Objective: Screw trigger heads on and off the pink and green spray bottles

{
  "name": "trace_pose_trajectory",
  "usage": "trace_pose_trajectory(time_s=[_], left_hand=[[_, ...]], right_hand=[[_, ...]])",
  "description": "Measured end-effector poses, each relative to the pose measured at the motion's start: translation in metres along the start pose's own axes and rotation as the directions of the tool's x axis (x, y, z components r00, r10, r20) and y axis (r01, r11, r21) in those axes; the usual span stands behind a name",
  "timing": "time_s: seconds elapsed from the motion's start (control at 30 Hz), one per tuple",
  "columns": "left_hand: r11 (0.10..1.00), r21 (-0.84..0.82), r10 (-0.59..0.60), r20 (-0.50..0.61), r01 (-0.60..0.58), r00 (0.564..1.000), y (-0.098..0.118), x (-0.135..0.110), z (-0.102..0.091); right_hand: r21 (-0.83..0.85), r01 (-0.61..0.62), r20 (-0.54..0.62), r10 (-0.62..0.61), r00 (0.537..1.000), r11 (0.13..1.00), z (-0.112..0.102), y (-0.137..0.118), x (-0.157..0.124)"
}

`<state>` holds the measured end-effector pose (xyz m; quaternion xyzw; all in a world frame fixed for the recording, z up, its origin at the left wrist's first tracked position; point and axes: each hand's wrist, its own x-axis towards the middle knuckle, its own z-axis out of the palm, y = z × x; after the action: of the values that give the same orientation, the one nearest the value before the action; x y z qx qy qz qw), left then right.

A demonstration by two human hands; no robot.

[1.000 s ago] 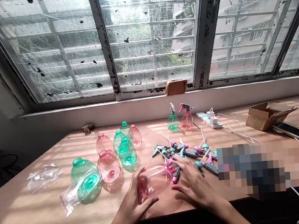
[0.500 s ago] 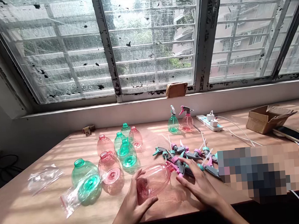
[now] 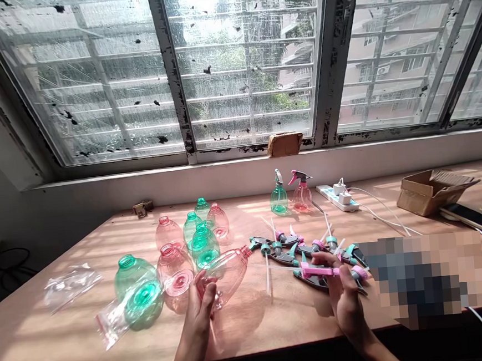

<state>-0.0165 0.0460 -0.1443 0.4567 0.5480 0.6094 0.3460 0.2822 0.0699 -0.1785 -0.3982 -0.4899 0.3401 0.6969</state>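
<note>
My left hand (image 3: pixel 201 309) is closed around the base of a clear pink spray bottle (image 3: pixel 232 273). The bottle is tilted, its open neck pointing up and right. In my right hand (image 3: pixel 347 297) is a pink trigger spray head (image 3: pixel 317 270), its thin tube reaching left toward the bottle; the two are apart. Beyond the right hand, several grey, teal and pink spray heads (image 3: pixel 284 255) lie in a loose pile, some with tubes pointing up. Open pink bottles (image 3: pixel 176 280) and green bottles (image 3: pixel 139 291) stand to the left.
Two bottles with heads fitted, one green (image 3: pixel 278 200) and one pink (image 3: pixel 302 199), stand at the back. Right of them are a power strip (image 3: pixel 337 197) and an open cardboard box (image 3: pixel 428 193). Clear plastic bags (image 3: pixel 72 285) lie at the left. A blurred patch covers the right side.
My left hand has shifted left with the pink bottle, its neck now away from the pile. My right hand has moved right and down and now holds a pink spray head.
</note>
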Motion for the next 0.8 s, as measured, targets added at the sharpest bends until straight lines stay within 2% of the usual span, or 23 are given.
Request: trace_pose_trajectory(time_s=[0.1,0.2,0.3,0.4,0.5,0.63,0.7,0.8], left_hand=[[0.994,-0.103,-0.036,-0.014,0.034,0.999,0.002,-0.002,0.005],[0.987,-0.157,-0.044,-0.007,0.042,0.999,0.003,-0.003,0.007],[0.984,-0.168,-0.052,0.024,0.055,0.998,0.004,-0.003,0.005],[0.991,-0.116,-0.048,0.152,0.066,0.987,0.003,-0.003,-0.002],[1.0,0.001,-0.019,0.339,0.02,0.941,0.001,-0.002,-0.009],[0.975,0.173,0.031,0.515,-0.139,0.856,-0.004,-0.005,-0.013],[0.961,0.196,0.044,0.585,-0.194,0.81,-0.008,-0.008,-0.014],[0.97,0.146,0.058,0.631,-0.192,0.774,-0.012,-0.012,-0.013]], right_hand=[[0.142,-0.052,-0.108,0.068,0.992,0.988,0.004,-0.008,0.003],[0.217,-0.069,-0.164,0.106,0.981,0.974,0.006,-0.014,0.005],[0.266,-0.089,-0.138,0.129,0.982,0.96,0.006,-0.015,0.004],[0.263,-0.078,-0.059,0.097,0.993,0.962,0.006,-0.014,0.001],[0.234,-0.086,0.062,0.073,0.995,0.968,0.006,-0.012,-0.001],[0.119,-0.147,0.241,0.115,0.964,0.982,0.005,-0.011,-0.002],[0.028,-0.182,0.265,0.169,0.949,0.983,0.004,-0.012,-0.003],[0.004,-0.295,0.203,0.289,0.936,0.955,0.004,-0.015,-0.005]])
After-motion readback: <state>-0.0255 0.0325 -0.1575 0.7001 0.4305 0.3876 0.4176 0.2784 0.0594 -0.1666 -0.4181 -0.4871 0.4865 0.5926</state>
